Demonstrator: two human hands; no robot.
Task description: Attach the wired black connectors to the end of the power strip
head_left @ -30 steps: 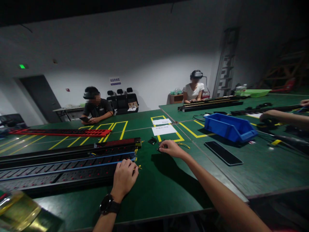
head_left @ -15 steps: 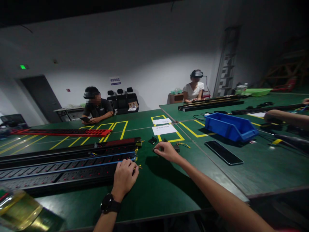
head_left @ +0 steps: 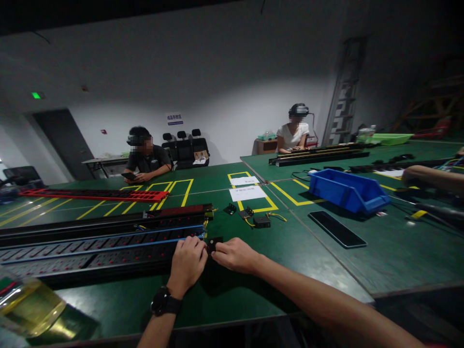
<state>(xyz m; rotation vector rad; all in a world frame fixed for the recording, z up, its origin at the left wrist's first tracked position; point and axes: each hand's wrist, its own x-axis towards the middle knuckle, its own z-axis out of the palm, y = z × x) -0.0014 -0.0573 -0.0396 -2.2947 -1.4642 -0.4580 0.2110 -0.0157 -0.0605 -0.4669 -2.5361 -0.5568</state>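
Observation:
My left hand (head_left: pixel 187 263), with a black watch on its wrist, rests closed at the right end of a long black power strip (head_left: pixel 94 246) with blue wires and red dots. My right hand (head_left: pixel 235 254) sits right beside it, pinching a small black end piece (head_left: pixel 214 243) against the strip's end. Both hands meet at that piece. Farther back on the green table (head_left: pixel 253 285) lie several small black parts (head_left: pixel 261 221) with yellow wires.
A red strip (head_left: pixel 94 195) lies far left, a blue bin (head_left: pixel 348 192) and a black phone (head_left: pixel 335 229) to the right. White papers (head_left: pixel 247 193) sit in a yellow-marked box. Two people sit across; another person's arm (head_left: pixel 431 176) reaches in at the right. A yellowish bottle (head_left: pixel 29 307) is at bottom left.
My right hand has come back from the small parts near the yellow box to the strip's end, bringing a small black piece. My left hand stayed in place.

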